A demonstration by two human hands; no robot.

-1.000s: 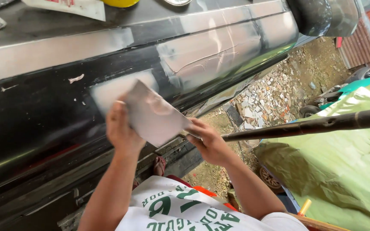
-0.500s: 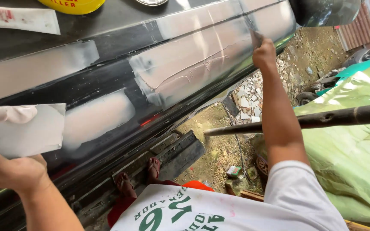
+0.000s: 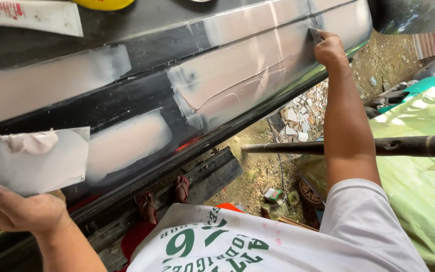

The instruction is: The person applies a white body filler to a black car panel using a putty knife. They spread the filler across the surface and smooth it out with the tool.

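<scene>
- Left hand [image 3: 18,211]: lower left of view, fingers curled, gripping the bottom edge of a flat metal mixing board [image 3: 31,161]. Board is held roughly level, tilted slightly toward the panel.
- Board surface: a lump of pale pinkish filler [image 3: 31,142] sits near its upper left part; the remainder is smeared grey-white.
- Right hand [image 3: 330,49]: arm fully extended to upper right, fingers closed around a small spreader [image 3: 315,35]. Only the blade's upper corner shows above the knuckles; blade edge touches the panel.
- Work surface: long black car body panel [image 3: 142,95] running diagonally across the view, glossy where bare.
- Filler patches on the panel: a large wet patch [image 3: 258,75] with visible ridges and sweep marks, ending just beside the right hand; a smaller rounded patch [image 3: 127,143] just right of the board; a long pale band [image 3: 46,85] above the board.
- Relation: the two hands are well apart; the board lies at the left end of the panel, the spreader at the right end of the large patch.
- Below: white shirt with green print [image 3: 237,242], sandalled feet [image 3: 164,199] on a dark step, a dark pole [image 3: 348,147] crossing behind the right forearm, green tarpaulin [image 3: 424,201] at right.
</scene>
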